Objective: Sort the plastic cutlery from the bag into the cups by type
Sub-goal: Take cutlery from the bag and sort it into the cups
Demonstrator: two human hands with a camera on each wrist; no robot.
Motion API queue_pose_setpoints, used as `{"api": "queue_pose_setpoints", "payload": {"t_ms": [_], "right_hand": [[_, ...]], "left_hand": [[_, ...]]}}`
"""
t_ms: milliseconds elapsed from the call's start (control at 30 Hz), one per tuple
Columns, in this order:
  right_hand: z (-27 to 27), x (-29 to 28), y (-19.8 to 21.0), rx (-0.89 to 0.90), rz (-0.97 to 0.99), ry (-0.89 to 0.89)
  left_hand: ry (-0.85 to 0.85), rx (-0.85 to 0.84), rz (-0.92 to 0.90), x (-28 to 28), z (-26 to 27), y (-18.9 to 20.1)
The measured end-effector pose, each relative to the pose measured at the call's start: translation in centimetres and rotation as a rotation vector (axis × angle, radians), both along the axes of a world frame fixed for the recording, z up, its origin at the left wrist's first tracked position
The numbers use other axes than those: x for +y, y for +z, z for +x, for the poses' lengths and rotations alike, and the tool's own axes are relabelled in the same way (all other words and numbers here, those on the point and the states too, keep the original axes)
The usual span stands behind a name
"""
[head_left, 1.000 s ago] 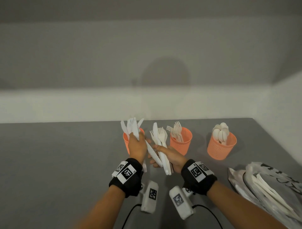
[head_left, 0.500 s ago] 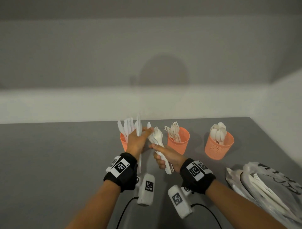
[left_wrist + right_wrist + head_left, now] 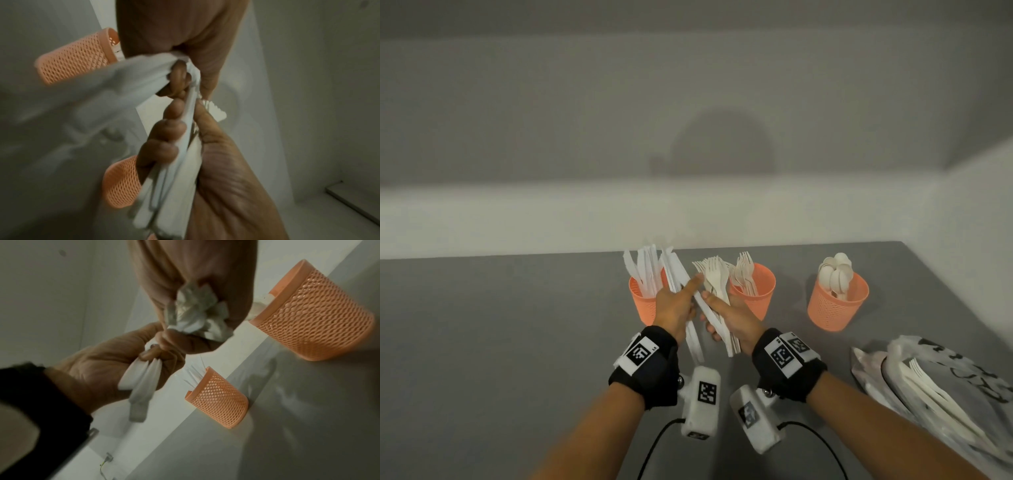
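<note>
- left hand (image 3: pixel 675 306): raised ahead, fingers curled, pinching knives (image 3: pixel 677 274)
- right hand (image 3: pixel 734 315): just beside it, touching, fist wrapped round cutlery bundle (image 3: pixel 717 291)
- both forearms angled inward

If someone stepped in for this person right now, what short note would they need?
Left hand grips white knives near the knife cup. Right hand grips a bundle of forks, with at least one knife.
Done: the knife cup, fork cup and spoon cup each hold some cutlery.
Left: drop both handfuls by type, then empty the bag, which still holds cutlery.
</note>
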State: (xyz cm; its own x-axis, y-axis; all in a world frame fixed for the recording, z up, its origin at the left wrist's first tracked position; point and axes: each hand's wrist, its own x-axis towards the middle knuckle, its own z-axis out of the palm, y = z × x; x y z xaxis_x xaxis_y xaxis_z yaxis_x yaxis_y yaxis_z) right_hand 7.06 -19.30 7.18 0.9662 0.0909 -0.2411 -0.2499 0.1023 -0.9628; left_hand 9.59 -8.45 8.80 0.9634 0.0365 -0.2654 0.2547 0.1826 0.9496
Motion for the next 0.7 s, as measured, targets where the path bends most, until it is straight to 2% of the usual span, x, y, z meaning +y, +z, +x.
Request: {"api": "queue_pose_setpoints", "payload": {"t_ms": [233,367,467,567,700], "right_hand": [[0.4,-0.5,-0.5,0.011,0.004,-0.018],[0.6,-1.1,-0.4,0.06,-0.069,-0.054],[1.1,-1.6,-0.4,0.031,-0.15,-0.04],[1.7,-1.9,-0.3,0.064,-0.098,-0.038],[2.0,-2.1,-0.4,0.093,-0.069,-0.037]], "left_hand": [[0.089,-0.035,-0.009,0.4,1.2,-0.4],[0.201,-0.109,-0.11,1.9,3.6,1.2],[0.297,-0.256,-0.004,3.5,5.8,2.7],[0.394,-0.378,0.111,4.9,8.2,3.7],[0.412,-0.419,0.161,5.2,10.1,3.1]]}}
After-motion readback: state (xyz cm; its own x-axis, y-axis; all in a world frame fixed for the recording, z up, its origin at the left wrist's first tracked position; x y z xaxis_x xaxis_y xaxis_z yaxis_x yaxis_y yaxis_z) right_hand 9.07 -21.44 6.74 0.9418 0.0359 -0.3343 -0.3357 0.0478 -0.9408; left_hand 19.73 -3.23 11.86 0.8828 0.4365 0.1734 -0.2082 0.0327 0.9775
